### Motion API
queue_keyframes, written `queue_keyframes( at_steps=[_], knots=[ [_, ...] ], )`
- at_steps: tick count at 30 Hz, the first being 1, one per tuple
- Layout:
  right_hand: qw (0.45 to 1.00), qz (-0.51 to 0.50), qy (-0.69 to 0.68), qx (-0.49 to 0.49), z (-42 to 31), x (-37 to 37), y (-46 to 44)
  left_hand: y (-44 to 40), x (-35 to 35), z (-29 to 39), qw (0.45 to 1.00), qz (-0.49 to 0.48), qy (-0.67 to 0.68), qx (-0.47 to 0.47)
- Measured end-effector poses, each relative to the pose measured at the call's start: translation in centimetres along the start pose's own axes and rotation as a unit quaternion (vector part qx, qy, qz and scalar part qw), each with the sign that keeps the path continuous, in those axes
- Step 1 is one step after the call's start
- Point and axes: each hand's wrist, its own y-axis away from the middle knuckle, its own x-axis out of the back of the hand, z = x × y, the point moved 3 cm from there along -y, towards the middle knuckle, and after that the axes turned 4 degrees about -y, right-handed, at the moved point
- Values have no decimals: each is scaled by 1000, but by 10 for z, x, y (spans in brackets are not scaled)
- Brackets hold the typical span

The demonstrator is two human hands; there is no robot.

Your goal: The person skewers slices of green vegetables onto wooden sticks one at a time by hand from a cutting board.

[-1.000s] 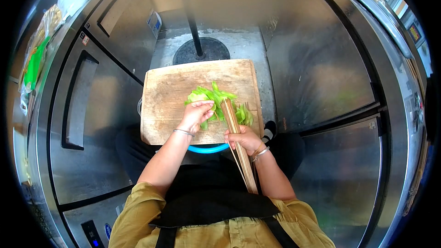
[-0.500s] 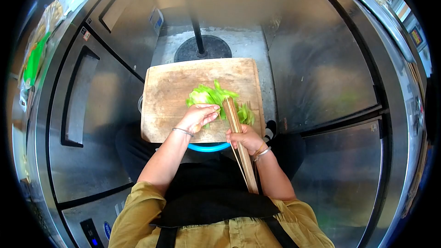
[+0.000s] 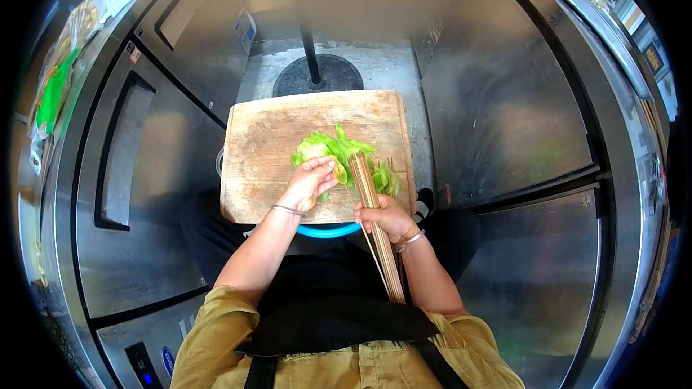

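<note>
My right hand (image 3: 390, 217) is wrapped round a thick bundle of thin wooden skewers (image 3: 380, 238), held upright-slanted over the near edge of a wooden cutting board (image 3: 263, 137). One single skewer (image 3: 371, 248) stands apart on the bundle's left side, its tip pointing up toward my left hand (image 3: 308, 181). Between the thumb and fingertips of that hand is a thin, pale green vegetable slice (image 3: 339, 171), close to the skewer's tip; whether they touch is too small to tell. A loose pile of green vegetable slices (image 3: 326, 145) lies on the board, partly behind the bundle.
Below the board shows the blue rim (image 3: 328, 231) of a container. Stainless steel cabinets (image 3: 512, 101) stand close on both sides. Beyond the board, a black round base (image 3: 318, 78) with a pole rests on the floor. Bagged goods (image 3: 61, 86) lie at the far left.
My left hand has turned and shifted slightly, and the slice in its fingertips now shows near the skewer's tip. My right hand and the bundle have hardly moved.
</note>
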Motion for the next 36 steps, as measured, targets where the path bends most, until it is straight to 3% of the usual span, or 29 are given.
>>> queue_keyframes(
  at_steps=[7, 12, 21, 28, 36],
  knots=[
    [1000, 0, -1, -7, 0, 0, 0, 2, -3, 8, 997, -1, -55, -49],
    [1000, 4, -2, -7, 0, -1, 0, 5, -9, 8, 976, 22, -152, -154],
    [1000, 5, -1, 1, 0, -2, 1, 19, -22, 0, 964, 72, -118, -228],
    [1000, 18, -1, 2, -2, -2, 2, 19, -22, -15, 971, 23, -145, -190],
    [999, 19, 2, 30, 3, 1, -1, 31, -25, -30, 995, 20, -33, -94]
  ],
)
